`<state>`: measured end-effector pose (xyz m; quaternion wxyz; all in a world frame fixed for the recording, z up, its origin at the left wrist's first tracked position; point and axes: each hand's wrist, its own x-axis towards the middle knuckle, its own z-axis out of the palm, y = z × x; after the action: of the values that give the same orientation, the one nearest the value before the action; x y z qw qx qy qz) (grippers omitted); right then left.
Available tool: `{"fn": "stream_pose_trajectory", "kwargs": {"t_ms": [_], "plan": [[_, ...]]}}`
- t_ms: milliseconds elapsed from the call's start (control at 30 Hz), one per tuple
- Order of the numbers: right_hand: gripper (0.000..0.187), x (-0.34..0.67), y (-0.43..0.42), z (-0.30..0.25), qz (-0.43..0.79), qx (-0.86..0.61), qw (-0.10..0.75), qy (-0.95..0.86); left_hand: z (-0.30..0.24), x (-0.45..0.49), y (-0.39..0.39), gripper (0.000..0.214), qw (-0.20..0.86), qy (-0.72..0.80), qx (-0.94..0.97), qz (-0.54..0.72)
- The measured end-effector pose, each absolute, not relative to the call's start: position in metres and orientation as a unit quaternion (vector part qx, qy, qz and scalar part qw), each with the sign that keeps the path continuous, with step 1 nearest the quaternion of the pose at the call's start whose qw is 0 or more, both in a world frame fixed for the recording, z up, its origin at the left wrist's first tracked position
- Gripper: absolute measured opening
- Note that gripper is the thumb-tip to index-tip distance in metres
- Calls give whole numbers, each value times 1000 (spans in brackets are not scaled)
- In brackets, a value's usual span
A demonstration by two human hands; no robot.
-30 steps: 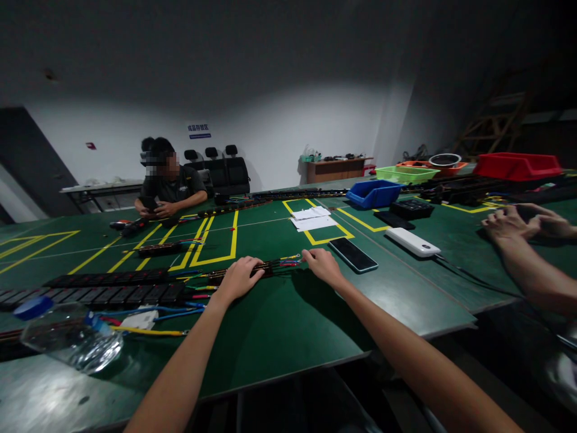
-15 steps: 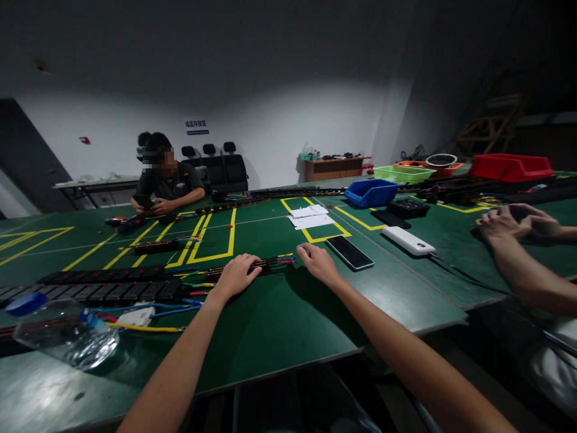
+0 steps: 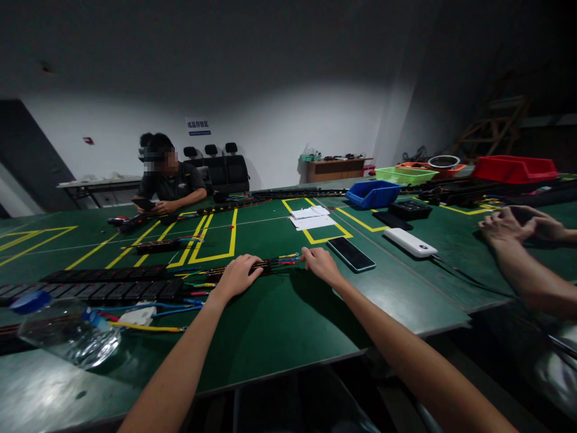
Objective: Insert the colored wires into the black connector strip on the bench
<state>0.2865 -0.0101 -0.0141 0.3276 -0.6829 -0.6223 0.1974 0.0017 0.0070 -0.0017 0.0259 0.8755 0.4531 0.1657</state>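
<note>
A bundle of dark sleeved wires [image 3: 274,263] lies on the green table, its coloured ends tipped with metal ring terminals. My left hand [image 3: 238,278] is wrapped over the bundle from above, thumb toward the wire ends. Just right of those ends is my right hand [image 3: 321,264], its fingers curled together; whether anything sits between the fingertips is hidden. Beside the left wrist, more wires with red, yellow and blue ends run out from long black segmented cable carriers [image 3: 130,291]. A phone [image 3: 351,253] lies right of my right hand.
A water bottle [image 3: 67,331] lies at the left near the table edge. To the right are a white power bank [image 3: 409,242] with a cable, a blue bin [image 3: 372,193] and another person's hands [image 3: 514,228]. Papers [image 3: 313,218] lie ahead. A person [image 3: 169,180] sits across the table.
My right hand has shifted very slightly right, and the ring terminals at the wire ends show more clearly. My left hand stays on the bundle. The view has moved a little.
</note>
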Motion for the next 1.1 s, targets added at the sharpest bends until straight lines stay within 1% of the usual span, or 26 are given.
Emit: {"fn": "stream_pose_trajectory", "kwargs": {"t_ms": [100, 200, 333, 433, 533, 600, 667, 733, 800, 900, 1033, 1100], "plan": [[50, 286, -7, -16, 204, -621, 403, -641, -1, 2, 7, 35, 23, 453, 875, 167], [49, 285, -6, -17, 200, -574, 445, -658, -1, 3, 7, 35, 23, 459, 873, 163], [54, 288, -4, -22, 204, -612, 438, -625, -2, 3, 7, 34, 18, 453, 875, 170], [51, 291, 0, -28, 214, -634, 410, -619, -2, 3, 6, 33, 20, 454, 874, 169], [51, 290, 3, -31, 277, -617, 402, -617, -1, 3, 6, 34, 26, 462, 872, 162], [48, 288, 2, -29, 347, -593, 426, -588, -1, 3, 6, 34, 28, 464, 871, 159], [46, 286, 0, -25, 415, -556, 468, -547, -2, 2, 7, 34, 26, 463, 872, 160], [46, 285, -3, -20, 459, -516, 498, -524, -2, 2, 7, 33, 22, 458, 873, 163], [48, 286, -4, -17, 478, -507, 505, -510, -3, 2, 8, 33, 17, 454, 875, 166], [47, 290, -1, -19, 456, -555, 486, -498, -3, 2, 7, 33, 16, 452, 876, 167], [32, 296, 5, -29, 320, -613, 434, -578, -1, 3, 6, 33, 16, 452, 877, 161], [30, 296, 6, -33, 283, -624, 393, -613, 0, 3, 5, 33, 11, 453, 877, 159]]}}
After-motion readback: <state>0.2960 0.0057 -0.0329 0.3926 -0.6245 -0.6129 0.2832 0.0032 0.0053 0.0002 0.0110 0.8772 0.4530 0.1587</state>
